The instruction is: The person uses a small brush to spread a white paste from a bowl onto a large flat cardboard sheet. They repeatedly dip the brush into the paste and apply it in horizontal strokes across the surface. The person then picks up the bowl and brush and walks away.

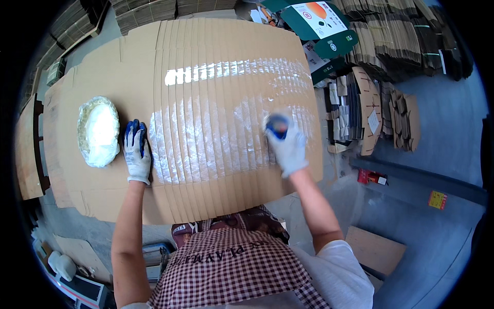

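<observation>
Fanned cardboard sheets (200,198) lie overlapped in narrow strips on a larger brown cardboard surface (131,67). A wet, shiny white coating, like glue, covers the middle strips, with a separate band farther back. My left hand (136,152), in a grey glove with blue fingertips, rests flat and open at the left edge of the strips. Beside it stands an oval bowl (99,131) lined with clear plastic and holding white paste. At the right end of the coated area, my gloved right hand (289,149) is closed on a dark round object (278,126), blurred by motion.
Green printed cartons (314,31) stand past the far right corner. Stacks of flat cardboard (396,38) fill the right back, with more bundles (144,15) behind. A dark beam (422,177) runs along the floor at right. A red object (366,176) lies beside it.
</observation>
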The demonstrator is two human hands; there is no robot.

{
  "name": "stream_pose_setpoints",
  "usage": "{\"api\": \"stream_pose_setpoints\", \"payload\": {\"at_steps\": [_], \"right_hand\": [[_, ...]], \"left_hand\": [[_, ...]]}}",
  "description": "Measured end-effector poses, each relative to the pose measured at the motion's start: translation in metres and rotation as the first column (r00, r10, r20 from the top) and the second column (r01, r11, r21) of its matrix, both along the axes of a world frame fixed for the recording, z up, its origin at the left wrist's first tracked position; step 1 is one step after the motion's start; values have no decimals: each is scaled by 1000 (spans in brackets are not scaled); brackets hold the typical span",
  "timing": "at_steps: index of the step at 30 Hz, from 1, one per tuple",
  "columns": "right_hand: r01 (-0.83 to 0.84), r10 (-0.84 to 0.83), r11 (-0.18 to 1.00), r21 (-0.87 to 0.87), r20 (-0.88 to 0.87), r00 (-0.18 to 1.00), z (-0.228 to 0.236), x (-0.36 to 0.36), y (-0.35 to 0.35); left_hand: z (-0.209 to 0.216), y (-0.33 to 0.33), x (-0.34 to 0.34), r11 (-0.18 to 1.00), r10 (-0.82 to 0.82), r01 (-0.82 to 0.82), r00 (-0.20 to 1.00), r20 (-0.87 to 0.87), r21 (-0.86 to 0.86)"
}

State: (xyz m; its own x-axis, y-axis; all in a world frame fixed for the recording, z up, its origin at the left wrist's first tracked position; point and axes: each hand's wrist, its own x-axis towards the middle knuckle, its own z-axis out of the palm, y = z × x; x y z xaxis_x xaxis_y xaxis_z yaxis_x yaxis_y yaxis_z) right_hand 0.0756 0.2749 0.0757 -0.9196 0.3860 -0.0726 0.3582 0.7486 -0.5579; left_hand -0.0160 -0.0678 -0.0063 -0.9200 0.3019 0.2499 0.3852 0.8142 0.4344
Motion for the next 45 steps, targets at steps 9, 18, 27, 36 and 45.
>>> {"api": "stream_pose_setpoints", "payload": {"at_steps": [9, 18, 27, 36, 45], "right_hand": [[187, -185, 982, 29, -70, 980, -6, 51, 15], [385, -624, 396, -833, 64, 779, -14, 97, 42], [153, -292, 853, -499, -213, 932, -3, 97, -48], [171, -181, 982, -85, -128, 975, -28, 94, -48], [649, -736, 677, -348, -320, 596, 27, 142, 83]], "left_hand": [[-5, -4, -3, 999, -20, 20, 1000, 4, 46], [24, 32, 24, 925, -315, 319, 948, -54, 207], [31, 177, 159, 299, -899, 936, 212, 384, 184], [14, 188, 166, 256, -886, 959, 184, 427, 119], [20, 196, 166, 308, -939, 950, 295, 179, 48]]}}
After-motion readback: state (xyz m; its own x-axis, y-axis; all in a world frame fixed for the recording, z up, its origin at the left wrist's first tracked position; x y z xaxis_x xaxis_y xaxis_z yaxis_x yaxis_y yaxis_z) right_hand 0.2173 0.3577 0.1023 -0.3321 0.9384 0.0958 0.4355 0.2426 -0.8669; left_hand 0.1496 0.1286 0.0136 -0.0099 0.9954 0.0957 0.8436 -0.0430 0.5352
